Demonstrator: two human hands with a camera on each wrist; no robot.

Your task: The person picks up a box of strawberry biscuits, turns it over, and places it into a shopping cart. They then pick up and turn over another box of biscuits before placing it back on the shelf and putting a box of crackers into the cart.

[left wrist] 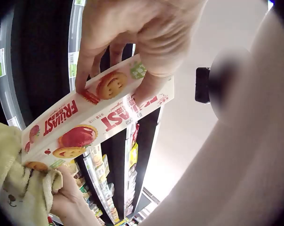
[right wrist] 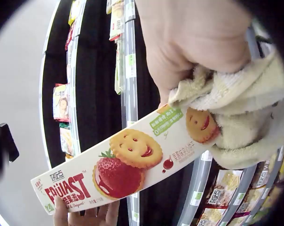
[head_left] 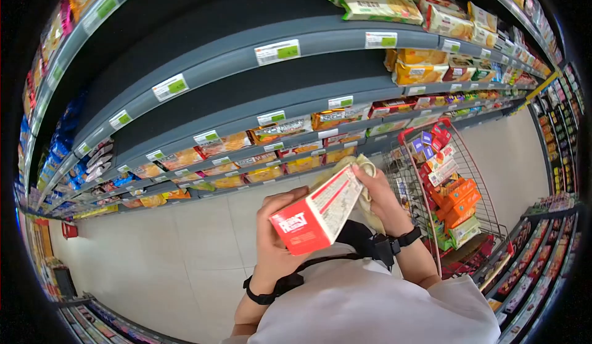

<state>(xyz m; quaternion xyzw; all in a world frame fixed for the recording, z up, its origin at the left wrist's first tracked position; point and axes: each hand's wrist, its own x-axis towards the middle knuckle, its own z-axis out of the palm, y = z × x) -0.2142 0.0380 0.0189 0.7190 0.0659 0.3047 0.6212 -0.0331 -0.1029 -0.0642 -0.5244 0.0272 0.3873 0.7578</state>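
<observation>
Nearest the L wrist cam: L hand (head_left: 269, 230), thumb + fingers pinching one end of a red-and-white biscuit box (head_left: 313, 217). R hand (head_left: 383, 201) grips a bunched pale yellow cloth (right wrist: 245, 110) at the box's other end, cloth touching box. Box is tilted, held up btwn both hands in front of the chest; its sides show a strawberry & smiley biscuits. Blk strap (head_left: 408, 238) on R wrist; white shirt (head_left: 370, 301) just behind. To R, near that arm: wire cart (head_left: 403, 135) w/ red rim, holding orange boxes (head_left: 459, 202), purple boxes (head_left: 422, 147), other pkgs. Ahead: grey shelves (head_left: 339, 43) w/ price tags (head_left: 277, 52) along the edges, green-white pkgs (head_left: 382, 5) up top at R. Pale tiled floor (head_left: 203, 245) below; small red basket (head_left: 69, 229) far L.
</observation>
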